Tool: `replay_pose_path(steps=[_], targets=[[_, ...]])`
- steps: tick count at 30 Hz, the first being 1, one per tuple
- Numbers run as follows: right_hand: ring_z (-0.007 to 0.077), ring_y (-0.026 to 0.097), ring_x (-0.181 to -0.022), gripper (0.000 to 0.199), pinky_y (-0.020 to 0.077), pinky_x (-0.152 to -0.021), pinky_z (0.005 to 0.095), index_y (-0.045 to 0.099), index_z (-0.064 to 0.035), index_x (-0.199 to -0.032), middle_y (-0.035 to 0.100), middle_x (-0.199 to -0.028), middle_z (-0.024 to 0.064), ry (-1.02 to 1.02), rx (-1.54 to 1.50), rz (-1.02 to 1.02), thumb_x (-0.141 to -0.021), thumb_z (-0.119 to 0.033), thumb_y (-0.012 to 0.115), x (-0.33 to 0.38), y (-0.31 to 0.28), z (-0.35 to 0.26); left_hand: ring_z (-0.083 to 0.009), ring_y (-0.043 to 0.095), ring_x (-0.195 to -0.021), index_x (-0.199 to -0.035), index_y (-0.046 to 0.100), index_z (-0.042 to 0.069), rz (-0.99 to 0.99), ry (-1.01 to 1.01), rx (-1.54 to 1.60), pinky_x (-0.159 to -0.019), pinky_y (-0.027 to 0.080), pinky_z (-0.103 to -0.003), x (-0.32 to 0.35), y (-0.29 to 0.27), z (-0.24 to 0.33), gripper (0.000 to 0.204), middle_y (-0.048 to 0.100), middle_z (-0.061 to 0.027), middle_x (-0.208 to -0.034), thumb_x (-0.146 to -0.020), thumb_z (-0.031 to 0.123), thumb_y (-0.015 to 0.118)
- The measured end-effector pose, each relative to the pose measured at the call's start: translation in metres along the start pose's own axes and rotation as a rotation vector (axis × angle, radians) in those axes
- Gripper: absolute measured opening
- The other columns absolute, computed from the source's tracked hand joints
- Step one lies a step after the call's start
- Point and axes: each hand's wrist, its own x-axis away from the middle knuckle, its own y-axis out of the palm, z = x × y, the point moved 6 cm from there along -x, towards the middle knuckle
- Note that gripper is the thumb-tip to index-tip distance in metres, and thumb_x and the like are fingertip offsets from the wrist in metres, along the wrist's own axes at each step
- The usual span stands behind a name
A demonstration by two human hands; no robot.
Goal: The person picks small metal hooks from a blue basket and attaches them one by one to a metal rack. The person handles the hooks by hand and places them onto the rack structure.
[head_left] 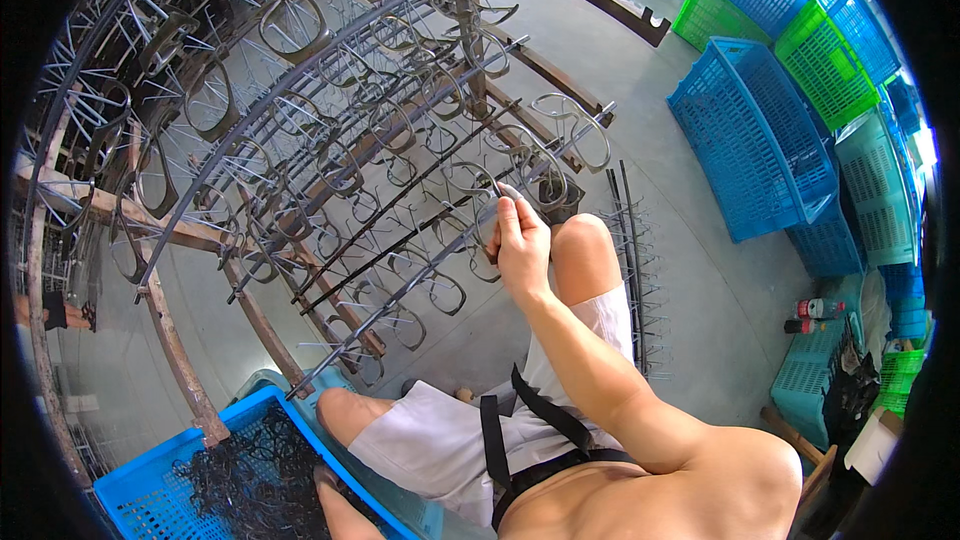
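I get bright, daylight-looking scene. Glare burns white along right rim, past stacked crates point(826, 67). Floor point(700, 310) pale, soft sheen; lower right dimmer. Right hand point(523, 245) reads fairly crisp. Fisheye bows rusty post point(180, 365) at left; black vignette swallows corners.

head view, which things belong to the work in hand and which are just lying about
Seemingly in use:
right hand, pinched closed at the hanging frames
looped frames on rods
rusty metal rack
left hand, partly hidden, at the low blue crate
black strips in that crate

Apparently lying about:
large blue basket
bright green basket
bottles on the right
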Motion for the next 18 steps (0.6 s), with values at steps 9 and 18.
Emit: replay_pose_path(steps=[9,18], targets=[[0.0033,0.038,-0.044,0.03,0.0339,-0.04,0.0205,0.056,-0.006,-0.12,0.04,-0.056,-0.006,0.045,-0.016,-0.097,-0.095,-0.022,0.051,-0.004,0.003,0.0,-0.0334,0.059,-0.102,-0.123,0.051,0.007,0.011,-0.014,-0.288,-0.09,0.046,-0.044,0.015,-0.005,-0.031,0.051,0.058,-0.018,-0.118,-0.082,0.036,0.06],[0.0073,0.039,-0.047,0.03,0.0361,-0.045,0.0238,0.057,-0.0058,-0.12,0.044,-0.055,0.0011,-0.18,0.5,-0.131,-0.092,-0.019,0.055,0.008,0.013,-0.012,-0.0326,0.06,-0.101,-0.121,0.053,0.006,-0.063,0.011,-0.609,-0.089,0.046,-0.043,0.008,-0.007,-0.056,0.048,0.059,-0.0177,-0.117,-0.082,0.034,0.06]])
